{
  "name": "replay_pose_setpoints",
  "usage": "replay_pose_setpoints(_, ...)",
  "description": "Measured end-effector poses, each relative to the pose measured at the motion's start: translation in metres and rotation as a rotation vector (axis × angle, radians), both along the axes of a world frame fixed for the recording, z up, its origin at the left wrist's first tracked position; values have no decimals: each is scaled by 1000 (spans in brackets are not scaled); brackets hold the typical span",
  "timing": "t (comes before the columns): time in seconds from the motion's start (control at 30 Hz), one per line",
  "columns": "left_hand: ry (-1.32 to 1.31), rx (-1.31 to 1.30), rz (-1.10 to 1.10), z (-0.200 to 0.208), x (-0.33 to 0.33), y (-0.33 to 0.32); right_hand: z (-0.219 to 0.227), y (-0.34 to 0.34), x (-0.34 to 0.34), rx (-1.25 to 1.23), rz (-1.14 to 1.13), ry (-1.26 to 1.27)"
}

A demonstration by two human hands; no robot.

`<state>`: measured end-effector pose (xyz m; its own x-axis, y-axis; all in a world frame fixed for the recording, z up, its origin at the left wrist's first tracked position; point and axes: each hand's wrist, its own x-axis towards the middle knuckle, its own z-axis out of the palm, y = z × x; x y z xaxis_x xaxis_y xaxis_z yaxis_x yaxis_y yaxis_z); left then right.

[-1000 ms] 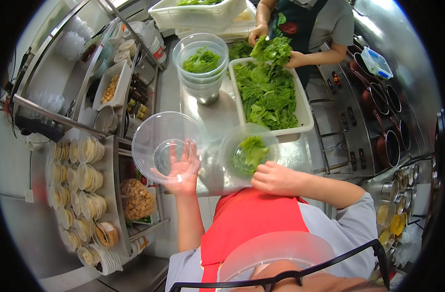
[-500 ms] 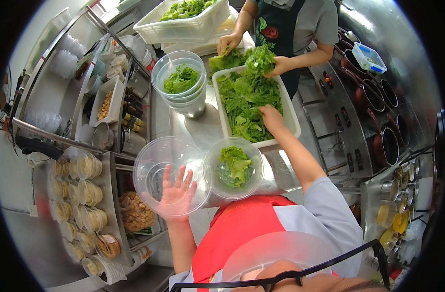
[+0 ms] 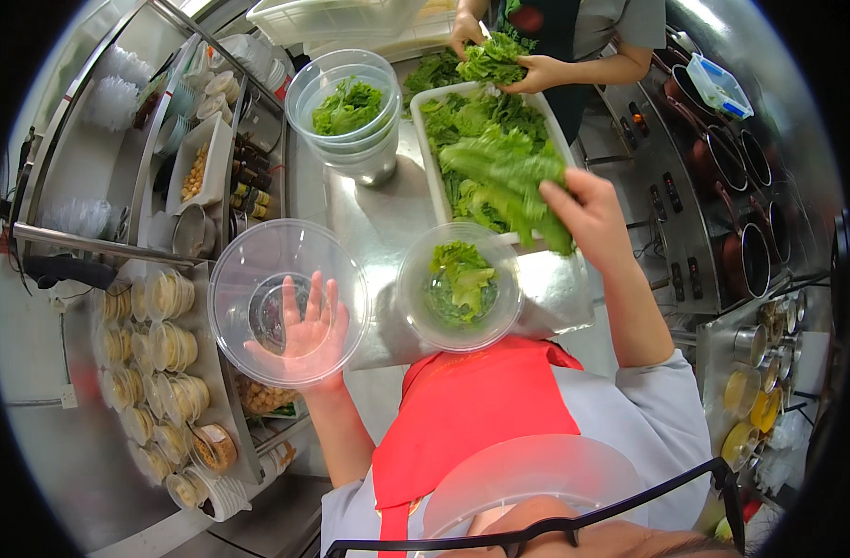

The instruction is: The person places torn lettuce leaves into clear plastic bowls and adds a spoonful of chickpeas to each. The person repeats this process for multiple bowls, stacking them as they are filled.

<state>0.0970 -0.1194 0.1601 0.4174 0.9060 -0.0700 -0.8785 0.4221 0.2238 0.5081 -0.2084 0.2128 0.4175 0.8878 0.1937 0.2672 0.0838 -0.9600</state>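
My left hand [image 3: 306,325], fingers spread, supports an empty clear plastic bowl [image 3: 234,279] from beneath; the palm shows through its wall. My right hand [image 3: 592,216] grips a bunch of green lettuce leaves [image 3: 509,177], raised over the near right part of a white tub [image 3: 432,177] full of lettuce. Some leaves in this bunch are blurred by motion. Between my hands, at the counter's near edge, stands another clear bowl [image 3: 412,299] with a few lettuce leaves [image 3: 464,279] inside.
A stack of clear bowls [image 3: 362,160], lettuce in the top one, stands on the steel counter [image 3: 388,209]. Across it, a co-worker's hands [image 3: 539,74] hold lettuce. Shelves with lidded round tubs [image 3: 174,344] are at left, a stove with pans [image 3: 746,265] at right.
My right hand has lifted a bunch of lettuce out of the tub and drawn it nearer. My left hand and its bowl have shifted left and slightly away from me.
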Motion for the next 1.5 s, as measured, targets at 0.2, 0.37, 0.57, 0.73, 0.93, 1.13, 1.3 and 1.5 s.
replay_pose_setpoints(0.2, -100, 49, -42, 4, -3, 16, -9, -11, -94, -305, 364, -690)
replay_pose_setpoints(0.37, -81, 63, -46, 6, -6, 19, 47, -10, -87, -289, 244, -633)
replay_pose_setpoints(0.57, -137, 80, -73, 11, 1, 24, 35, 4, -104, -237, 382, -479)
replay_pose_setpoints(0.73, -52, 182, -143, 17, 9, 24, -22, 1, -105, -398, 428, -687)
replay_pose_setpoints(0.93, -65, 183, -189, 25, 33, 26, -26, 26, -117, -641, 1032, -862)
replay_pose_setpoints(1.13, 73, 251, -216, 28, 64, 19, 7, 18, -81, -70, 381, 18)
replay_pose_setpoints(1.3, 963, 598, -103, 26, 82, 5, 46, -8, -43, -214, 297, 203)
replay_pose_setpoints(1.5, 1677, 820, -177, 45, 88, -2, 21, -5, -39, -483, 420, -120)
